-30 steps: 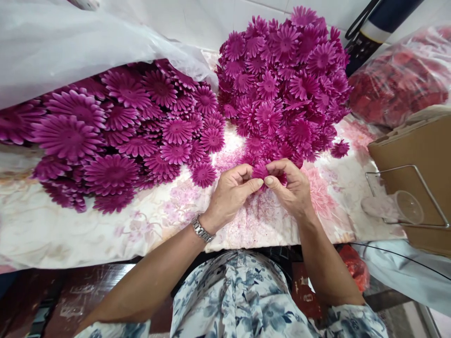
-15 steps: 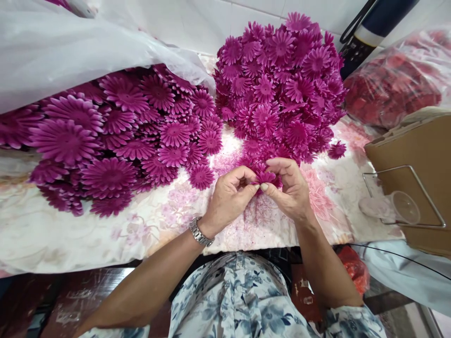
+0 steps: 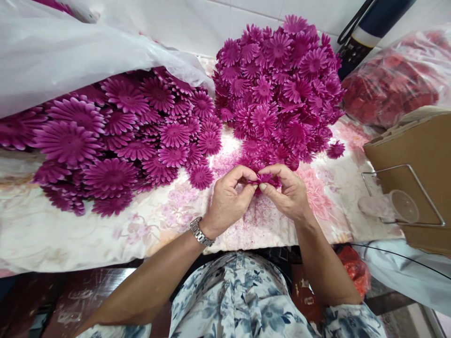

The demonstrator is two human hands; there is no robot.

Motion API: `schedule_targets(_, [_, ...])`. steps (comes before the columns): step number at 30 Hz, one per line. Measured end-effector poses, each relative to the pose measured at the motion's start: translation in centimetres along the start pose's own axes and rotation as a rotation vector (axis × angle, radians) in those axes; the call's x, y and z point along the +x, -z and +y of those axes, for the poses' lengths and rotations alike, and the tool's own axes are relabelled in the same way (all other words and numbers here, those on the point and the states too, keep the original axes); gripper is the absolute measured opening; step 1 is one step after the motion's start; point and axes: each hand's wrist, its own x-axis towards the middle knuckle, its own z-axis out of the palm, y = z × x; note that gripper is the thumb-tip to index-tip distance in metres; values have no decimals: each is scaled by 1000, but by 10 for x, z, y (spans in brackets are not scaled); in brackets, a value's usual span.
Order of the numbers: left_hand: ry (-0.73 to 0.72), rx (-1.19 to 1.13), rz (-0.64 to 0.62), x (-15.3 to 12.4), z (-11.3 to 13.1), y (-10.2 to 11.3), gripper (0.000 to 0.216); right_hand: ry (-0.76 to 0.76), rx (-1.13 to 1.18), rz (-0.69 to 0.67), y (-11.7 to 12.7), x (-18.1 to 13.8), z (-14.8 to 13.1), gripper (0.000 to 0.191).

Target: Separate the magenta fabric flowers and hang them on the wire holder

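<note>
Where the white plastic bag [image 3: 70, 51] gapes at the far left, we see flat magenta fabric daisies [image 3: 116, 136] spilling out across the floral tablecloth [image 3: 70, 234]; they overlap too thickly for us to count, though they are plainly several dozen, the ones at the left edge looking largest. One of these flat daisies [image 3: 201, 176] lies at the pile's near edge, just left of our hands. Our left hand [image 3: 227, 202], with one metal wristwatch [image 3: 200, 231] on its wrist, is curled, thumb and forefinger pinched on a single small magenta flower [image 3: 264, 178]. Our right hand [image 3: 287, 192] meets it from the other side, fingertips closed on the same flower, so both hands grip it together just above the cloth, over a dusting of pink fibre [image 3: 260, 213]. Directly behind the hands rises a second, rounded heap of layered magenta flowers [image 3: 278, 84], again too many to number. One stray flower [image 3: 335, 149] lies apart at that heap's right foot. Further right we see one clear bag of red petals [image 3: 391, 84], one dark rolled object [image 3: 369, 28] leaning on the tiled wall, one cardboard box [image 3: 412, 159] with a wire frame [image 3: 405, 195], and one clear plastic cup [image 3: 401, 206] lying on its side.
</note>
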Motion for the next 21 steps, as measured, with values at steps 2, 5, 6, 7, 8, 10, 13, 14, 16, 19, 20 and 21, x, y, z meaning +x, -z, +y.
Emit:
schedule_targets(2, [-9, -4, -17, 0, 0, 0, 11, 22, -45, -2, 0, 1, 0, 9])
schedule_targets(5, [-16, -24, -30, 0, 1, 1, 10, 47, -51, 8, 0, 2, 2, 3])
schedule_targets(6, [-4, -42, -32, 0, 1, 1, 9, 48, -52, 9, 0, 2, 3, 5])
schedule_targets(7, [17, -67, -35, 0, 1, 1, 9, 48, -57, 11, 0, 2, 4, 6])
schedule_targets(8, [47, -101, -42, 0, 1, 1, 10, 48, -66, 17, 0, 1, 4, 8])
schedule_targets(10, [119, -182, -76, 0, 0, 1, 12, 50, -98, 31, 0, 1, 4, 12])
schedule_targets(13, [188, -268, -145, 0, -1, 0, 7, 89, -178, 43, 0, 1, 1, 18])
schedule_targets(14, [197, -279, -160, 0, -2, -1, 7, 105, -212, 43, 0, 1, 0, 20])
schedule_targets(16, [206, -283, -165, 0, -3, -1, 8, 140, -269, 46, 0, 1, -1, 24])
schedule_targets(19, [214, -271, -161, 1, -3, -3, 10, 194, -304, 70, -1, 1, -1, 28])
schedule_targets(20, [215, -263, -162, 1, -3, -3, 10, 212, -309, 80, -2, 1, 0, 29])
schedule_targets(21, [215, -253, -164, 1, -3, -3, 9, 225, -313, 85, -2, 0, 0, 31])
